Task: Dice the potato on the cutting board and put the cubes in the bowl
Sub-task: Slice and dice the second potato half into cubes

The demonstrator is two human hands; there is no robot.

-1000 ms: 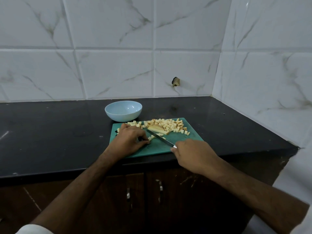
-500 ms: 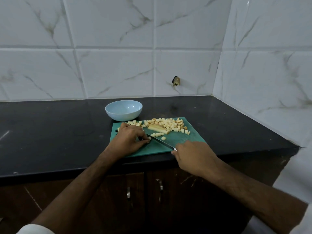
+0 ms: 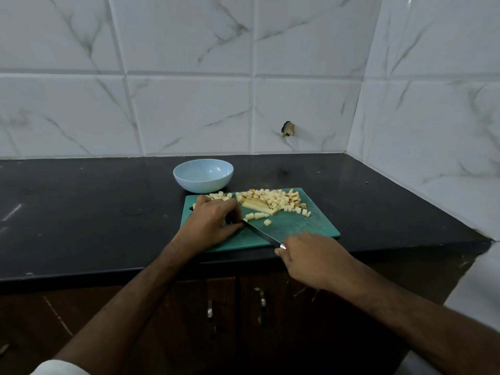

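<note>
A green cutting board point(image 3: 303, 226) lies on the black counter. Several pale potato cubes point(image 3: 278, 200) are heaped along its far edge, beside an uncut potato slab point(image 3: 255, 206). My left hand point(image 3: 213, 226) is curled over a potato piece on the board's left side; the piece itself is hidden under my fingers. My right hand point(image 3: 311, 258) grips the handle of a knife point(image 3: 263, 234), whose blade rests on the board with its tip at my left fingertips. A few loose cubes point(image 3: 255, 215) lie just past the blade. The light blue bowl point(image 3: 203, 175) stands empty behind the board.
The black counter point(image 3: 94, 212) runs left and right, with its front edge just below the board. White marble tile walls close the back and the right side. Dark cabinet doors with metal handles point(image 3: 209, 309) sit below the counter.
The knife has drawn back toward me and my right hand has moved slightly nearer the counter edge. One or two more cut cubes lie beside the blade. My left hand has stayed put.
</note>
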